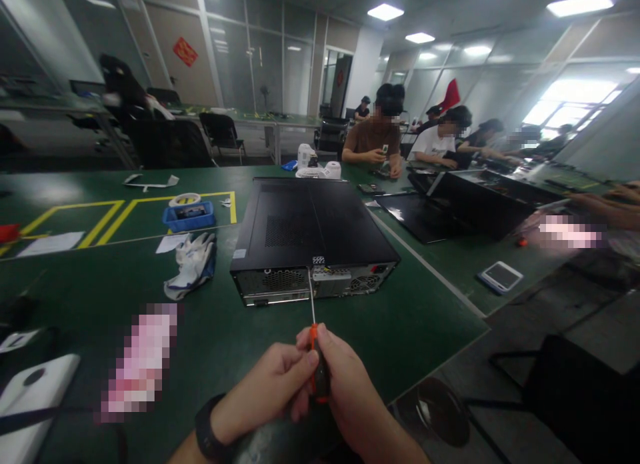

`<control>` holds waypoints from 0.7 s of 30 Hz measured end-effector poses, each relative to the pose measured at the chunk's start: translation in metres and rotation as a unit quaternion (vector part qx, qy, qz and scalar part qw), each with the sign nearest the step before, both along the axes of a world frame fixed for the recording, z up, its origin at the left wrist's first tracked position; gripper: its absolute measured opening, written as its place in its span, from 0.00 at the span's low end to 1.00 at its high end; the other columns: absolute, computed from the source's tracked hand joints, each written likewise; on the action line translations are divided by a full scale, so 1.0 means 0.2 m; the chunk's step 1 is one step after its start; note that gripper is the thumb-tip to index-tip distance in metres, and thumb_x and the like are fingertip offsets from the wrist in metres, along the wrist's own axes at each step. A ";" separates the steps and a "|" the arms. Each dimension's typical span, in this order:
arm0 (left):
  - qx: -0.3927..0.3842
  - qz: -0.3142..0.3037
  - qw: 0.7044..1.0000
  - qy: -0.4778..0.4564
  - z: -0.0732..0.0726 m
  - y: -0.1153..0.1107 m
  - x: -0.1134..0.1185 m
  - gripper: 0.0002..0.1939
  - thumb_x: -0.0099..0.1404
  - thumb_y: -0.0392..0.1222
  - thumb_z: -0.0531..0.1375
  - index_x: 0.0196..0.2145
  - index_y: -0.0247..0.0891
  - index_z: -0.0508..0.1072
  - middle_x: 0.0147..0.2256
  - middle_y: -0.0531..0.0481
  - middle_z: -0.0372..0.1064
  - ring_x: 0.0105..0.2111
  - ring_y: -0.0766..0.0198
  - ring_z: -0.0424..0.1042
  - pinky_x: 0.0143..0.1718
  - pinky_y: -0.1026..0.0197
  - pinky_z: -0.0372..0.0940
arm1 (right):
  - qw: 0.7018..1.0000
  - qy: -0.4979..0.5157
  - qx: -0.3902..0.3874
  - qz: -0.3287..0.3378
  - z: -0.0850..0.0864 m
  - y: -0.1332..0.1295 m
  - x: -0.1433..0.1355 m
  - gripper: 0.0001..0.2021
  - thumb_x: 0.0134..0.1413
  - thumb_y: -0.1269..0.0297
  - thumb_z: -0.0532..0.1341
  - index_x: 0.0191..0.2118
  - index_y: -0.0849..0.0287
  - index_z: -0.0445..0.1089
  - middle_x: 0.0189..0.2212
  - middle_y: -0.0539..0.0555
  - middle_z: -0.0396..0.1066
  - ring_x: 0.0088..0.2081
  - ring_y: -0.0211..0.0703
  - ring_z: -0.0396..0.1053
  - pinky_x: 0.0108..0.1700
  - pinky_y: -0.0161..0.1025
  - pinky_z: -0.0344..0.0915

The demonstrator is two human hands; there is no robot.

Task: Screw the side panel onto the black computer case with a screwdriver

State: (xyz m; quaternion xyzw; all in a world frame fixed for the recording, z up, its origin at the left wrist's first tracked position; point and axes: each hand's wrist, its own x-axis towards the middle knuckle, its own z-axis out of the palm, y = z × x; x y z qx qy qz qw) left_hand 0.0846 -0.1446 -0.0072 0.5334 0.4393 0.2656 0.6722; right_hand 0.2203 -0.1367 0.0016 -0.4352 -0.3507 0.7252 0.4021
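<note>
Screwdriver [314, 332], handle part-hidden, left fingers [306, 365] and right fingers [327, 343] closed round it, tip indistinct at computer case [315, 227]

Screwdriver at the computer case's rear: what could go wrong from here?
1. The screwdriver could slip and scratch the computer case; its tip is at or near the rear panel.
2. The case might slide on the table: the left hand and right hand both hold the screwdriver.

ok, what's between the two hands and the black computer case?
Head view: the screwdriver's metal shaft, running from the left hand and right hand toward the rear of the computer case, over green tabletop.
</note>
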 end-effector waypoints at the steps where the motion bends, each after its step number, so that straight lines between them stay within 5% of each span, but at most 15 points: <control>1: -0.011 -0.007 0.999 -0.035 0.00 -0.01 0.01 0.33 0.65 0.69 0.50 0.23 0.34 0.70 0.16 0.52 0.65 0.13 0.72 0.59 0.16 0.68 0.50 | 1.000 -0.001 -0.010 0.011 0.00 0.00 0.00 0.29 0.52 0.32 0.59 0.37 0.60 0.68 0.20 0.47 0.65 0.16 0.34 0.62 0.18 0.30 0.54; 4: -0.061 0.000 0.988 -0.144 0.00 -0.02 0.04 0.30 0.66 0.65 0.53 0.29 0.32 0.74 0.23 0.46 0.73 0.15 0.71 0.65 0.15 0.70 0.53 | 0.999 -0.022 -0.027 0.040 0.02 0.00 -0.01 0.32 0.53 0.31 0.56 0.41 0.60 0.68 0.17 0.45 0.63 0.12 0.33 0.57 0.14 0.30 0.49; 7: -0.111 0.012 0.971 -0.211 -0.01 -0.03 0.06 0.26 0.65 0.63 0.57 0.34 0.32 0.73 0.25 0.45 0.75 0.17 0.70 0.68 0.15 0.71 0.57 | 0.996 -0.082 0.005 0.017 0.07 0.01 0.03 0.32 0.51 0.33 0.59 0.46 0.58 0.69 0.23 0.47 0.68 0.15 0.33 0.60 0.17 0.31 0.54; 11: -0.137 0.029 0.962 -0.235 -0.03 -0.03 0.07 0.25 0.65 0.61 0.58 0.35 0.32 0.73 0.24 0.46 0.74 0.17 0.71 0.69 0.17 0.71 0.60 | 0.956 -0.222 0.186 -0.043 0.23 0.13 0.19 0.21 0.52 0.44 0.65 0.42 0.57 0.72 0.33 0.53 0.73 0.34 0.42 0.70 0.37 0.38 0.66; 13: -0.142 0.031 0.960 -0.240 -0.03 -0.04 0.07 0.25 0.65 0.61 0.58 0.36 0.32 0.73 0.24 0.46 0.74 0.16 0.71 0.69 0.18 0.71 0.60 | 0.907 -0.310 0.278 -0.064 0.32 0.25 0.28 0.17 0.58 0.47 0.61 0.41 0.56 0.72 0.34 0.54 0.73 0.35 0.44 0.69 0.38 0.40 0.65; 16: -0.145 0.035 0.958 -0.244 -0.04 -0.04 0.08 0.25 0.65 0.61 0.59 0.35 0.33 0.73 0.24 0.47 0.74 0.16 0.71 0.68 0.18 0.71 0.60 | 0.778 -0.461 0.404 -0.140 0.43 0.51 0.39 0.14 0.62 0.51 0.57 0.39 0.56 0.72 0.36 0.56 0.73 0.36 0.46 0.69 0.42 0.43 0.64; 21: -0.145 0.039 0.959 -0.240 -0.05 -0.03 0.08 0.26 0.63 0.63 0.60 0.34 0.33 0.72 0.23 0.47 0.73 0.16 0.71 0.67 0.18 0.70 0.60 | 0.617 -0.651 0.425 -0.122 0.46 0.99 0.42 0.19 0.63 0.52 0.54 0.48 0.62 0.70 0.47 0.65 0.71 0.51 0.56 0.66 0.55 0.48 0.60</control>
